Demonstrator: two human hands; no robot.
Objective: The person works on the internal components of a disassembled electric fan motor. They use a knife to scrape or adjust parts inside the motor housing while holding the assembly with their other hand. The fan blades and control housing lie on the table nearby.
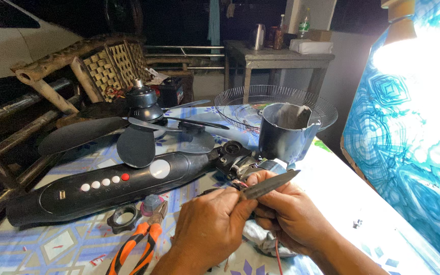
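My right hand grips a knife with a dark grey blade that points up and to the right. My left hand pinches thin wires at the base of the blade, close to the joint of a black fan stand lying on its side. The stand has a row of white buttons and one red button. A grey motor housing stands just behind my hands. Under my right hand lies some crumpled shiny wrap.
Orange-handled pliers and a black ring nut lie at the front left on the patterned tablecloth. Dark fan blades and a wire fan guard sit farther back. A blue patterned lamp shade rises at the right.
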